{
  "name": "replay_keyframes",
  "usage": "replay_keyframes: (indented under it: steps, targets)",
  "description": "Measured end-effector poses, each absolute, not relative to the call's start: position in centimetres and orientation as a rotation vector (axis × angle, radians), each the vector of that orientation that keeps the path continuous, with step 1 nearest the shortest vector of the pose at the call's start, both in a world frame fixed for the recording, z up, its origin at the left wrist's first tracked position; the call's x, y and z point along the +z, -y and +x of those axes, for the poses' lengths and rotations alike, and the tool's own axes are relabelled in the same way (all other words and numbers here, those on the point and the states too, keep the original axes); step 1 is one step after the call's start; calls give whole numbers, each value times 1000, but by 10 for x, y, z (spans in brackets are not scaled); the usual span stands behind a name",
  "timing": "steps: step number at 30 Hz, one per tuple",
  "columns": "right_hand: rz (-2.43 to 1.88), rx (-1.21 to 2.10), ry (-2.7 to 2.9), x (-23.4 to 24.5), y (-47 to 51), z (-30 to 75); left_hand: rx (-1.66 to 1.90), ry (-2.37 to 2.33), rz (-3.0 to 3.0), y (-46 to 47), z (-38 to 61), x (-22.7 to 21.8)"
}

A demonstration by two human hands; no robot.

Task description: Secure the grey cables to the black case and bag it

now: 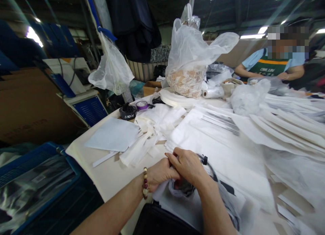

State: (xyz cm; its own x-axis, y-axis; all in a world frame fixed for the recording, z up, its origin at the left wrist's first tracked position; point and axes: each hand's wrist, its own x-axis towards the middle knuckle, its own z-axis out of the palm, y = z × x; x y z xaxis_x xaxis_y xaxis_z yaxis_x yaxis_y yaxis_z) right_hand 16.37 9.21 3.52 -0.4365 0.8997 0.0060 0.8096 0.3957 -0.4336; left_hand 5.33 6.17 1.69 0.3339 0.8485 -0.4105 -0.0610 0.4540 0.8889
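Meeting over a plastic-wrapped bundle [183, 190], head view: left hand [160, 175], beaded bracelet [145, 183] at wrist, and right hand [187, 164], fingers bunched together; exact grip hidden, cannot tell. Bundle: directly beneath the hands, partly covered, dark with a reddish patch. Nearer the wearer: black bag [162, 223]. Farther, on pale table [82, 150]: white sheets [195, 137], purple-edged tape roll [142, 106], knotted plastic bag [186, 81]. Lower left: blue crate [15, 172].

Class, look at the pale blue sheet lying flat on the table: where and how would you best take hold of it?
The pale blue sheet is probably best pinched at its left corner, coming from the left. Lying flat, it offers only its edges to grip; that corner points toward the edge of the table, while white scraps crowd its right side.
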Motion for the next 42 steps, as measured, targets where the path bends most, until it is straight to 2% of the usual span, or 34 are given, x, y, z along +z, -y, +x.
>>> replay_keyframes:
  steps: [16, 22, 29, 42]
  targets:
    - [-1490, 702, 2298, 15, -106, 161, 531, -1173, 876, -60, 50, 8]
    - [-1460, 651, 2396, 19, -99, 159, 613, -1192, 903, -59, 54, 9]
    - [-1366, 767, 2402, 14, -104, 156, 633, -1232, 968, -55, 53, 4]
    - [-1400, 668, 2274, 3, -106, 149, 391, -1459, 1066, -42, 35, 8]
